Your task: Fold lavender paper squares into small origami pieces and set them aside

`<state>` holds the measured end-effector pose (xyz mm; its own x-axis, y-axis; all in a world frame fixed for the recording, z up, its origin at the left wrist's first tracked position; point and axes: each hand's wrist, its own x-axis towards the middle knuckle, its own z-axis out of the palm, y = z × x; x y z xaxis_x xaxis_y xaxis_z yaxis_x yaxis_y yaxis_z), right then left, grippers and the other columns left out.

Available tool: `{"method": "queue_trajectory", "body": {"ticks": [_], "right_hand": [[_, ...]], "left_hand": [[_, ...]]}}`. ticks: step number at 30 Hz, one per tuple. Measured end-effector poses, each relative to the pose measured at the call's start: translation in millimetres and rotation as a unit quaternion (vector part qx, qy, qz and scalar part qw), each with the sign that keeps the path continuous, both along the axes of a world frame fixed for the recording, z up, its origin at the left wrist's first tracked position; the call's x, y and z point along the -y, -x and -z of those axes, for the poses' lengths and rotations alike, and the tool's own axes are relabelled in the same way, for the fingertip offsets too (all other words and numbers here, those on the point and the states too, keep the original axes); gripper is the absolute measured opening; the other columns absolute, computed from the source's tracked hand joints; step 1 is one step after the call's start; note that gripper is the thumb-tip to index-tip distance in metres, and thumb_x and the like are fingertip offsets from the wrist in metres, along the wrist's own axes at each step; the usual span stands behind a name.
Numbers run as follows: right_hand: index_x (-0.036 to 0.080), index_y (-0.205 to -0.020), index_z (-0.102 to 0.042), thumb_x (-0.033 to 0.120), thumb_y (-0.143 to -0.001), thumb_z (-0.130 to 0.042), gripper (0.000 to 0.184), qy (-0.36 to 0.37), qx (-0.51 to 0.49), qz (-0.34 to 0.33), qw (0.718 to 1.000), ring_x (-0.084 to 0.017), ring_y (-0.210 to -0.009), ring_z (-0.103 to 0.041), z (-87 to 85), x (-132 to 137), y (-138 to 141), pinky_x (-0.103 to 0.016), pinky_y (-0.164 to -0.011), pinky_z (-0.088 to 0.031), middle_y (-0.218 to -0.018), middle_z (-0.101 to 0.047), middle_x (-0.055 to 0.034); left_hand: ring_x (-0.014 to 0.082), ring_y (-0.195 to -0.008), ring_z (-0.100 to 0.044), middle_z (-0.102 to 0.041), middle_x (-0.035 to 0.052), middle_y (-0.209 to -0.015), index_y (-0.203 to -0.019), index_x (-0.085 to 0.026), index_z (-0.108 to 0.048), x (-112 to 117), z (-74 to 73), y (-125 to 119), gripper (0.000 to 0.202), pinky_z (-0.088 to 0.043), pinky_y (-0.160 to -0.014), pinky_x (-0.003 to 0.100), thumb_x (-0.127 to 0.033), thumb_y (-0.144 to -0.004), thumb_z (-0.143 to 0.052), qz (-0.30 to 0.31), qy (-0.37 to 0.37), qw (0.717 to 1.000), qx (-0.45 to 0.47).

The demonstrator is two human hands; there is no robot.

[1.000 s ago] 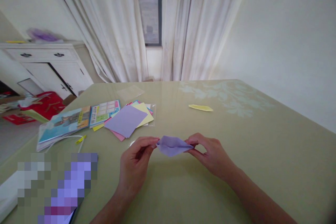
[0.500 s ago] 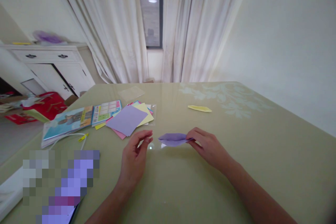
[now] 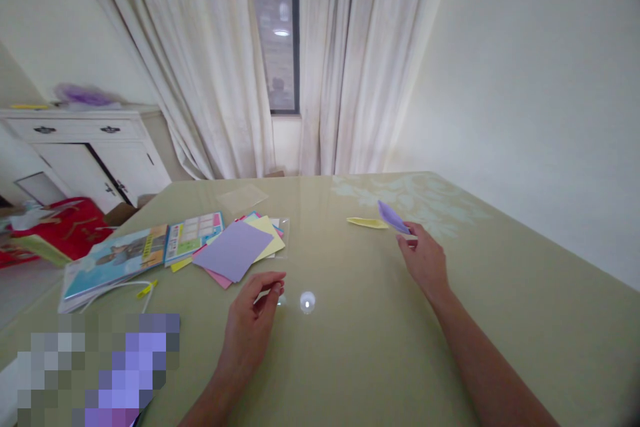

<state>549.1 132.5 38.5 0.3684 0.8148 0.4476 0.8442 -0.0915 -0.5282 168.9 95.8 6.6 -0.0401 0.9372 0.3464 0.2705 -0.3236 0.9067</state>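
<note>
- Right hand (image 3: 425,260): stretched out over the far middle of the bench (image 3: 380,360). Its grip is pinched together on the near end of the purple folded paper (image 3: 393,218).
- Purple folded paper: sticks out beyond the fingertips, away from the person and slightly leftward, tilted. Narrow, pointed, leaf-like shape with a flat matte surface and crisp edges. Whether its far end rests on the bench cannot be told.
- Yellow folded paper (image 3: 367,222): lies flat on the bench just left of the purple piece. It is a slim, pointed sliver of similar outline. The two tips meet in the view; actual contact cannot be told.
- Left hand (image 3: 253,323): low over the near bench, well apart from the purple piece. Its grip stands apart, fingers loosely curled, holding nothing.
- Bench: smooth, glossy, olive-green top with a pale floral pattern at the far right. A bright lamp glare (image 3: 307,302) shows just right of the left hand.
- Stack of coloured sheets (image 3: 235,250): square, thin papers, fanned out beyond the left hand. Purple lies on top, with yellow and pink below.
- Booklets (image 3: 145,250): glossy printed covers, left of the stack, with a white cable (image 3: 120,285) beside them.
</note>
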Motion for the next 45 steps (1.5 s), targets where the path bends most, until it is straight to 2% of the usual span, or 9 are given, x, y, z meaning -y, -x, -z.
{"method": "queue_trajectory", "body": {"ticks": [3,11,14,21,27,35,40,42,45], "right_hand": [[0.020,-0.149,-0.052,0.035,-0.098,-0.054,0.053,0.023,0.001,-0.004,1.000,-0.026,-0.080,-0.078,1.9,2.8,8.7,-0.042,-0.080,-0.057,-0.127,-0.076,-0.0167],[0.021,-0.113,-0.073,0.025,-0.097,-0.066,0.018,0.133,0.016,-0.237,0.962,-0.019,-0.079,-0.075,7.2,18.7,74.2,-0.031,-0.079,-0.055,-0.099,-0.081,-0.0047],[0.020,-0.111,-0.074,0.024,-0.098,-0.067,0.015,0.148,0.026,-0.269,0.951,-0.020,-0.087,-0.074,6.4,23.5,82.0,-0.031,-0.082,-0.054,-0.104,-0.079,-0.0069],[0.019,-0.112,-0.074,0.025,-0.100,-0.065,0.016,0.172,0.030,-0.307,0.936,-0.023,-0.093,-0.071,7.5,24.3,83.1,-0.034,-0.086,-0.054,-0.111,-0.074,-0.0101],[0.019,-0.111,-0.074,0.026,-0.099,-0.064,0.017,0.173,0.028,-0.328,0.928,-0.024,-0.091,-0.070,9.3,21.2,86.6,-0.037,-0.087,-0.054,-0.112,-0.071,-0.0100],[0.020,-0.115,-0.074,0.028,-0.100,-0.061,0.021,0.156,0.016,-0.339,0.928,-0.022,-0.089,-0.070,16.3,19.3,86.2,-0.038,-0.087,-0.056,-0.112,-0.071,-0.0102],[0.023,-0.160,-0.046,0.034,-0.093,-0.075,0.074,0.093,0.009,-0.383,0.919,-0.031,-0.141,-0.053,9.4,25.4,88.9,-0.046,-0.111,-0.051,-0.162,-0.047,-0.0168],[0.024,-0.150,-0.059,0.028,-0.095,-0.072,0.057,0.084,0.041,-0.434,0.896,-0.031,-0.150,-0.045,2.2,27.6,88.8,-0.048,-0.119,-0.043,-0.166,-0.046,-0.0148],[0.026,-0.116,-0.078,0.019,-0.102,-0.059,0.025,0.131,0.086,-0.477,0.865,-0.027,-0.126,-0.065,-8.5,29.0,88.5,-0.044,-0.112,-0.047,-0.134,-0.074,-0.0094]], "left_hand": [[0.0217,-0.092,-0.076,-0.075,0.0075,-0.110,-0.114,-0.023,-0.076,-4.1,1.0,6.5,0.028,-0.067,-0.078,0.035,-0.043,-0.101,-0.060,-0.005,-0.004,0.999,-0.037],[0.0385,-0.135,-0.059,-0.068,0.0173,-0.144,-0.135,-0.017,-0.070,-20.6,22.0,29.4,0.043,-0.043,-0.117,0.063,-0.034,-0.102,-0.051,-0.046,-0.065,0.938,-0.337],[0.0378,-0.138,-0.058,-0.066,0.0179,-0.147,-0.139,-0.015,-0.067,-19.9,25.6,30.4,0.044,-0.046,-0.115,0.059,-0.034,-0.106,-0.046,-0.068,-0.045,0.890,-0.449],[0.0281,-0.124,-0.065,-0.069,0.0118,-0.137,-0.136,-0.020,-0.068,-17.7,7.8,25.5,0.034,-0.051,-0.110,0.042,-0.029,-0.105,-0.056,-0.075,-0.007,0.862,-0.501],[0.0350,-0.125,-0.063,-0.065,0.0192,-0.141,-0.144,-0.014,-0.062,-23.1,-5.6,22.4,0.041,-0.052,-0.104,0.047,-0.024,-0.105,-0.055,-0.133,0.046,0.827,-0.545],[0.0317,-0.100,-0.071,-0.074,0.0149,-0.104,-0.100,-0.016,-0.075,-16.8,-25.0,10.6,0.033,-0.056,-0.083,0.042,-0.005,-0.102,-0.044,-0.088,0.049,0.816,-0.569],[0.0290,-0.112,-0.071,-0.076,0.0116,-0.116,-0.116,-0.022,-0.073,6.2,-34.0,-16.9,0.030,-0.052,-0.101,0.045,-0.019,-0.111,-0.043,0.023,-0.014,0.848,-0.529],[0.0251,-0.110,-0.072,-0.078,0.0064,-0.114,-0.112,-0.026,-0.074,16.2,-33.5,-26.9,0.023,-0.053,-0.101,0.039,-0.020,-0.108,-0.052,0.102,-0.034,0.856,-0.506],[0.0264,-0.112,-0.073,-0.078,0.0065,-0.121,-0.125,-0.026,-0.070,22.5,-31.4,-30.9,0.026,-0.056,-0.099,0.038,-0.028,-0.099,-0.070,0.170,-0.045,0.865,-0.470]]}}
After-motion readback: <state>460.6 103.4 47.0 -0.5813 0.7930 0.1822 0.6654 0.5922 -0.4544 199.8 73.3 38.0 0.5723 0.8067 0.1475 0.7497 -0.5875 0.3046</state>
